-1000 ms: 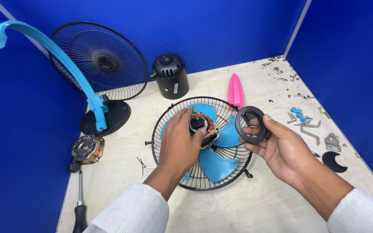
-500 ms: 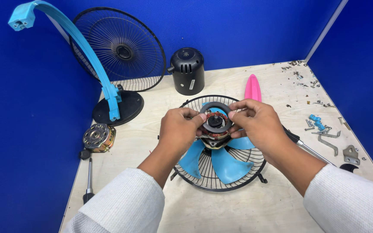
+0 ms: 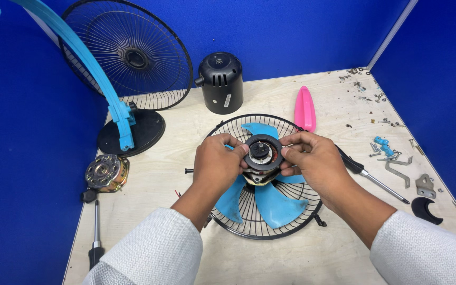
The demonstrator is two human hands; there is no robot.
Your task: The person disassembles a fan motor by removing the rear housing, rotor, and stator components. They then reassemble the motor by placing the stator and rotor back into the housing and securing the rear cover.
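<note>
A black wire fan guard (image 3: 270, 224) lies flat on the wooden table, with a blue fan blade (image 3: 270, 203) inside it. At the blade's hub stands a small motor with a black ring (image 3: 263, 153) on top of it. My left hand (image 3: 218, 161) grips the ring from the left. From the right, my right hand (image 3: 312, 158) pinches the same ring with its fingertips. Both hands touch the ring at the hub's centre.
A black motor cover (image 3: 220, 82) and a pink tool handle (image 3: 304, 108) lie behind the guard. A second guard (image 3: 127, 53) leans at the back left beside a blue stand (image 3: 120, 113) on a black base. A brass motor (image 3: 105, 172), two screwdrivers (image 3: 95, 232) (image 3: 376, 182) and loose screws and brackets (image 3: 397, 163) lie around.
My right hand brought the black ring from the right over to the hub. Both hands now hold it on the motor. The view has moved in closer.
</note>
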